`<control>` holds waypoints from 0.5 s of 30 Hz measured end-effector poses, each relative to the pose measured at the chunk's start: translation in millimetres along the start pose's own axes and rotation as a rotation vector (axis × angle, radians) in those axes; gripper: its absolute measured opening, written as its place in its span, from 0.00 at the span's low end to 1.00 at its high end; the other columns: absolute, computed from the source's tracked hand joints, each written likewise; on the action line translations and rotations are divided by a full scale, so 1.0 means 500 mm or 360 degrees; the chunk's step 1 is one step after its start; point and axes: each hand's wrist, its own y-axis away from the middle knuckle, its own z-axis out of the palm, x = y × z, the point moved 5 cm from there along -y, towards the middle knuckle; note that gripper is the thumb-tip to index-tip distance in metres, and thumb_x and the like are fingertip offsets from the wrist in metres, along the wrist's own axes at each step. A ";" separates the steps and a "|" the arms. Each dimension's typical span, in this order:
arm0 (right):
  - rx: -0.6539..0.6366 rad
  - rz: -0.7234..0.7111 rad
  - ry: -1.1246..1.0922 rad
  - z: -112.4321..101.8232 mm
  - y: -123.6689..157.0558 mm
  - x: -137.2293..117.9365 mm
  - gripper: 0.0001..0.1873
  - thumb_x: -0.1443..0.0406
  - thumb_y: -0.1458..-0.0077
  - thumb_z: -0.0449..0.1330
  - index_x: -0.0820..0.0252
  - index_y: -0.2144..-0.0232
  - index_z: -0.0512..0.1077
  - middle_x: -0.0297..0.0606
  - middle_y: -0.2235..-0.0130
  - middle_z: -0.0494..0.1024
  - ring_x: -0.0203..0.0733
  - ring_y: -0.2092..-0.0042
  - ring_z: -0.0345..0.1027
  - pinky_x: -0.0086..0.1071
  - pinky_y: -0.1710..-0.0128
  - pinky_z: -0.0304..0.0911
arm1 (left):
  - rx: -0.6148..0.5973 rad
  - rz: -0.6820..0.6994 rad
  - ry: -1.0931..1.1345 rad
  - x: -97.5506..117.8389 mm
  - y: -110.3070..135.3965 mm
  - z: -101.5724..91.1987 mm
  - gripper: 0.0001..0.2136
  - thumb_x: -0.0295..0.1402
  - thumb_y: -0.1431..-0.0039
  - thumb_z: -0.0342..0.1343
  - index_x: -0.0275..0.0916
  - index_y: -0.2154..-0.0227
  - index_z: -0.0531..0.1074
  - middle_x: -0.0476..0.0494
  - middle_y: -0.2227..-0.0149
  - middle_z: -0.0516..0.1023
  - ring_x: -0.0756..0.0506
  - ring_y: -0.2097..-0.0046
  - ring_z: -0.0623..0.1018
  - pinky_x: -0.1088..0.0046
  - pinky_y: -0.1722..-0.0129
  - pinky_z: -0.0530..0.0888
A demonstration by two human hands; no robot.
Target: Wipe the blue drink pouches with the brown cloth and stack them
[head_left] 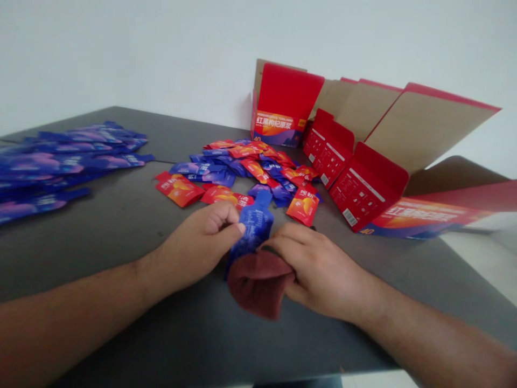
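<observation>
Between my hands a blue sachet [253, 220] with a narrow neck is held near the front of the table, its printed back facing up. My left hand [214, 231] is closed, thumb and fingers pinching the sachet's left edge. My right hand [319, 264] is closed around a folded brown cloth [260, 283], which overlaps the sachet's lower right part. Just beyond my hands lies a loose pile of red-orange sachets [180, 188] and blue sachets [220, 175].
Stacks of long blue-purple sachets [72, 161] lie at the left of the dark table [169, 323]. Several open red cartons stand at the right, including one at the back [278, 116] and a nearer one [420, 218], flaps raised. A pale wall rises behind.
</observation>
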 end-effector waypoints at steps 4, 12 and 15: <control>0.0369 0.0305 0.0069 -0.036 0.002 0.046 0.09 0.71 0.46 0.63 0.57 0.63 0.69 0.38 0.63 0.74 0.45 0.60 0.69 0.36 0.61 0.66 | -0.0161 -0.0079 0.0125 -0.003 0.010 0.014 0.10 0.36 0.37 0.54 0.42 0.73 0.65 0.55 0.77 0.69 0.50 0.75 0.67 0.72 0.75 0.63; 0.0261 0.0158 0.0050 -0.028 -0.002 0.029 0.08 0.71 0.45 0.61 0.55 0.63 0.68 0.38 0.62 0.75 0.44 0.61 0.70 0.34 0.63 0.65 | -0.0230 -0.0029 0.0125 0.002 0.007 0.013 0.09 0.33 0.39 0.55 0.41 0.74 0.65 0.54 0.75 0.69 0.50 0.72 0.68 0.73 0.73 0.64; 0.0452 0.0401 0.0087 -0.040 0.000 0.057 0.05 0.67 0.45 0.62 0.55 0.64 0.71 0.38 0.65 0.76 0.46 0.64 0.71 0.37 0.66 0.66 | -0.0225 -0.0029 0.0219 0.001 0.006 0.007 0.09 0.33 0.38 0.54 0.41 0.73 0.64 0.54 0.75 0.68 0.50 0.73 0.68 0.73 0.73 0.64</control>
